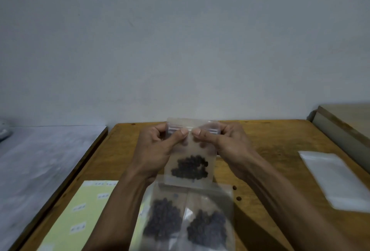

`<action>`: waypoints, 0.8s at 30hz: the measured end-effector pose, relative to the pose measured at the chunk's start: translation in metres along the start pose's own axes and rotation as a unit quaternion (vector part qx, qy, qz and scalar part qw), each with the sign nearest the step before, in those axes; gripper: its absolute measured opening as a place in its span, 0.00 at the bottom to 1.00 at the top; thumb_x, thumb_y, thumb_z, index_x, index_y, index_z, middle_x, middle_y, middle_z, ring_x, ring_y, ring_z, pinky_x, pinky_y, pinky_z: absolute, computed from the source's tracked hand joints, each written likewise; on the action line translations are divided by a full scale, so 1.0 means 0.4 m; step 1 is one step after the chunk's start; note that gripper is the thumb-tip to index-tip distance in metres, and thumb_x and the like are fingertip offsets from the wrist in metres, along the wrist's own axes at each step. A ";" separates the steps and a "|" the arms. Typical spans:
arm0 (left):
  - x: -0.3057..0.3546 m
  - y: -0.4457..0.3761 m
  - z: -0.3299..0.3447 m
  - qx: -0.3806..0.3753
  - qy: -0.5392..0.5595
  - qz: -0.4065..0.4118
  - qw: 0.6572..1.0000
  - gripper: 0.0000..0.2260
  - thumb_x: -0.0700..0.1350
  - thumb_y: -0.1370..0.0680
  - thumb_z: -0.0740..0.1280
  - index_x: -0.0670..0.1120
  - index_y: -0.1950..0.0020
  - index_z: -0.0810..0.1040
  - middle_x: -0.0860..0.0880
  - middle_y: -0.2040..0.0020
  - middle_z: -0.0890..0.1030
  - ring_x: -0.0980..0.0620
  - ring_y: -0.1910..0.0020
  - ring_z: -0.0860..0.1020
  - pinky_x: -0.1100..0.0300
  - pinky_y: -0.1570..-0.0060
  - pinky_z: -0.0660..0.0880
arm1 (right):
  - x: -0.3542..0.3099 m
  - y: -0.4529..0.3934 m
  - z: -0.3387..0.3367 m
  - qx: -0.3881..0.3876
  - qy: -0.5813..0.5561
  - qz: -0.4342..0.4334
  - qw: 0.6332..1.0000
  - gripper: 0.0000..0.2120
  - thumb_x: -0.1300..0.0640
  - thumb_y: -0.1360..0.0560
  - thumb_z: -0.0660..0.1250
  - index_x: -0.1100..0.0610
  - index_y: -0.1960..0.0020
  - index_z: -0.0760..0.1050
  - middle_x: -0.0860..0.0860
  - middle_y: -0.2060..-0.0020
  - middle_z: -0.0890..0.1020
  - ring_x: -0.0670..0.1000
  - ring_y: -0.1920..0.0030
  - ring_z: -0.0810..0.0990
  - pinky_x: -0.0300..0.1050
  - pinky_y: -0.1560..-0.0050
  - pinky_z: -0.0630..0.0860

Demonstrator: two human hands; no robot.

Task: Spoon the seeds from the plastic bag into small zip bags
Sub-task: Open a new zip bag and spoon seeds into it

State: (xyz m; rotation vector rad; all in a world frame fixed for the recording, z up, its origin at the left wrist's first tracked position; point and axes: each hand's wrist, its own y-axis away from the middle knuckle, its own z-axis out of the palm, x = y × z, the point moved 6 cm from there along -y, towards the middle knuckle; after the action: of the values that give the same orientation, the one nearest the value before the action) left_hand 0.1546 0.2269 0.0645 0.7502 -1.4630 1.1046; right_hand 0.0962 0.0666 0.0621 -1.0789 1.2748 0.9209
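A small clear zip bag (191,162) hangs upright above the wooden table (266,142), with dark seeds heaped in its lower half. My left hand (158,146) pinches the left part of its zip strip between thumb and fingers. My right hand (226,142) pinches the right part of the same strip; the two thumbs almost meet at the middle. Below, near the front edge, lies a larger clear plastic bag (186,220) holding two piles of dark seeds. No spoon is in view.
A pale yellow sheet of small white labels (80,216) lies at the front left. A stack of empty clear bags (336,180) rests on the right. A grey covered surface (40,162) adjoins the table's left; a board (344,126) leans at the right.
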 end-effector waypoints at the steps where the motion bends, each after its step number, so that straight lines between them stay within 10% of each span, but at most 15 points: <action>1: 0.000 0.006 -0.006 0.015 -0.004 0.002 1.000 0.07 0.43 0.28 0.73 0.39 0.56 0.85 0.43 0.59 0.87 0.48 0.60 0.85 0.59 0.61 0.82 | 0.001 0.003 0.007 0.006 0.007 -0.002 1.000 0.04 0.54 0.28 0.77 0.55 0.59 0.87 0.54 0.59 0.88 0.56 0.56 0.84 0.62 0.47 0.81; 14: -0.044 0.121 -0.120 0.035 -0.034 -0.135 0.990 0.07 0.42 0.24 0.72 0.42 0.61 0.85 0.44 0.64 0.85 0.52 0.70 0.81 0.61 0.71 0.77 | 0.079 0.084 0.081 -0.050 -0.025 0.081 0.995 0.08 0.57 0.26 0.75 0.62 0.59 0.84 0.55 0.68 0.83 0.49 0.69 0.80 0.46 0.67 0.80; 19: -0.142 0.140 -0.192 0.041 -0.231 -0.183 0.955 0.09 0.45 0.24 0.75 0.38 0.56 0.85 0.41 0.60 0.85 0.43 0.62 0.83 0.49 0.61 0.82 | 0.165 0.088 0.111 -0.012 0.201 0.060 0.978 0.10 0.53 0.29 0.78 0.59 0.60 0.82 0.50 0.68 0.82 0.41 0.70 0.78 0.36 0.69 0.74; 24: -0.165 0.120 -0.176 0.069 -0.419 -0.133 0.896 0.27 0.51 0.29 0.79 0.43 0.33 0.78 0.46 0.38 0.82 0.48 0.40 0.81 0.54 0.44 0.77 | 0.184 0.087 0.111 0.051 0.373 0.012 0.926 0.31 0.41 0.28 0.74 0.50 0.29 0.73 0.50 0.34 0.78 0.51 0.34 0.74 0.54 0.36 0.75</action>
State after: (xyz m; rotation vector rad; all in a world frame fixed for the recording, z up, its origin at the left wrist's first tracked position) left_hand 0.1512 0.3015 -0.0133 1.6122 -1.9077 0.6858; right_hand 0.0818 0.1151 -0.0157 -1.3924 1.9320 0.4454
